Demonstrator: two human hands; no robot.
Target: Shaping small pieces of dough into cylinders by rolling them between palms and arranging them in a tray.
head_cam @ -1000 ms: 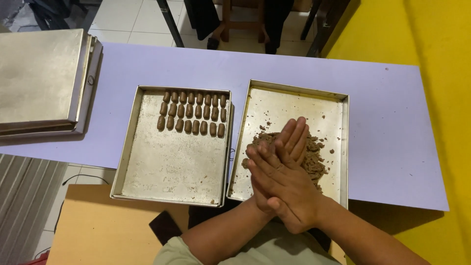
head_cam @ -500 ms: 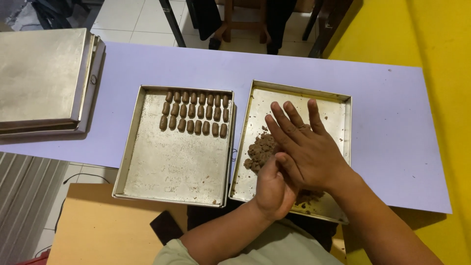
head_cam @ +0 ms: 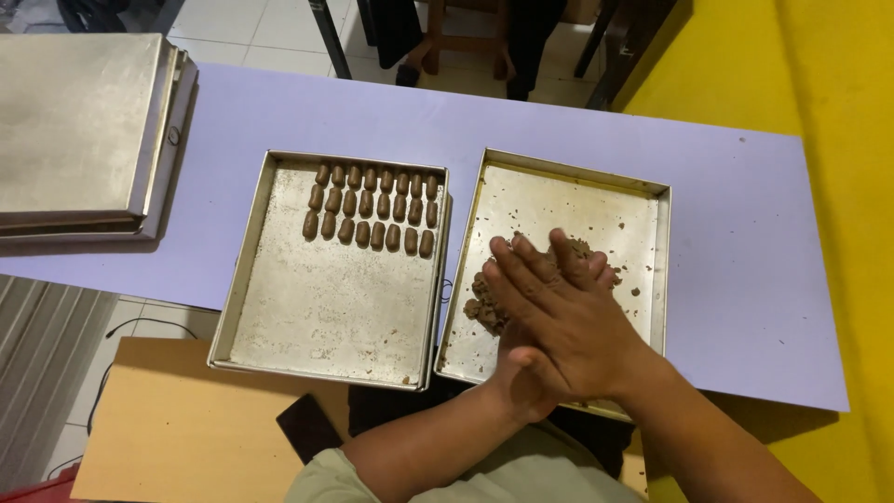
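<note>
My right hand (head_cam: 559, 317) lies flat on top of my left hand (head_cam: 518, 380), palm against palm, fingers stretched out. Both hover over the near half of the right metal tray (head_cam: 657, 279). Whatever is between the palms is hidden. A heap of brown dough (head_cam: 482, 304) sits in that tray, partly covered by my hands, with crumbs scattered around it. The left metal tray (head_cam: 279, 317) holds three rows of small brown oblong dough pieces (head_cam: 372, 205) at its far end; its near part is bare metal.
Both trays rest on a lilac table top (head_cam: 745, 233). A stack of upturned metal trays (head_cam: 79, 130) stands at the far left. A yellow wall (head_cam: 838, 93) runs along the right. A wooden surface (head_cam: 177, 428) lies below the table's near edge.
My right hand slid forward over the left palm, then came back and turned across it. The trays and dough pieces have not moved.
</note>
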